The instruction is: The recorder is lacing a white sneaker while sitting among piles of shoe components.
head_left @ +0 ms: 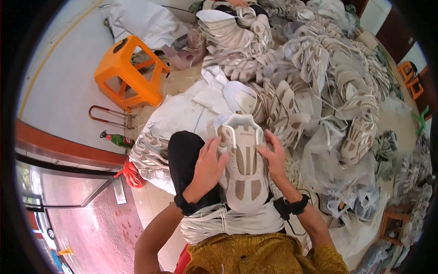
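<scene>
A beige and white shoe upper (246,182) lies in front of me, its toe toward my body and its collar away from me. My left hand (211,165) holds its left side, the fingers running along the edge. On the opposite side my right hand (273,155) grips the edge near the collar, thumb on top and fingers curving outside. Across my lap rests a bundle of white laces (214,223), partly under the toe. Black bands (299,204) circle both wrists.
Stacks of similar shoe uppers (319,59) cover the floor ahead and to the right, among clear plastic bags (328,155). A white woven sack (178,109) lies ahead left. Beyond it stand an orange stool (130,73), a green bottle (117,139) and a red bag (132,173).
</scene>
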`<state>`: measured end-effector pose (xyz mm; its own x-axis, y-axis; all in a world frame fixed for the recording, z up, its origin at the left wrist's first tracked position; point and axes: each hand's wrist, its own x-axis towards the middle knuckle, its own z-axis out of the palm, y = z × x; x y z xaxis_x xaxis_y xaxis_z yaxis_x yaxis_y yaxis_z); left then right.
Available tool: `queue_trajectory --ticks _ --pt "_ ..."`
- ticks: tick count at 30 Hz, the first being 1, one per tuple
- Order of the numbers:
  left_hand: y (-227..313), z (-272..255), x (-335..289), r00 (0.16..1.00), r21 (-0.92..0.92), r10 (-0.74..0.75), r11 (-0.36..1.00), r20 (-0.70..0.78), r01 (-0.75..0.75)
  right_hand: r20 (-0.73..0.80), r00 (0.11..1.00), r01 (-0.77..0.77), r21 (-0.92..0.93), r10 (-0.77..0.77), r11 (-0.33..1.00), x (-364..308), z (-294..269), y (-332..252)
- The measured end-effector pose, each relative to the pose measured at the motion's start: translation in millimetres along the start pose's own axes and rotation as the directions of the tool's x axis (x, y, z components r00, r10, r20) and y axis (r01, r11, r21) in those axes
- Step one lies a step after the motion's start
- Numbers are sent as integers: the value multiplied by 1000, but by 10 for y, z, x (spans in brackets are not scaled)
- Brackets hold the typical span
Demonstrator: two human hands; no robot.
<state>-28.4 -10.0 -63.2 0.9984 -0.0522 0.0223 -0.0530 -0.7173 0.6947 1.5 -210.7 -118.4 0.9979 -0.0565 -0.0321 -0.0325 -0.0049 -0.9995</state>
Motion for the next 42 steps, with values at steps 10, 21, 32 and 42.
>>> queue_trajectory --ticks 10,21,32,42 --pt "268 -8 -312 994 278 104 956 -28 -92 86 952 307 -320 -295 896 -137 102 -299" --pt "311 64 -477 992 245 101 966 -72 -81 427 852 477 -392 -304 787 325 348 -520" --pt "228 -205 -637 989 158 135 977 60 -143 446 707 704 -380 -548 599 35 -18 -796" --pt "516 -505 -1108 871 -131 234 972 431 -197 757 597 703 -334 -265 628 -1106 -490 -585"
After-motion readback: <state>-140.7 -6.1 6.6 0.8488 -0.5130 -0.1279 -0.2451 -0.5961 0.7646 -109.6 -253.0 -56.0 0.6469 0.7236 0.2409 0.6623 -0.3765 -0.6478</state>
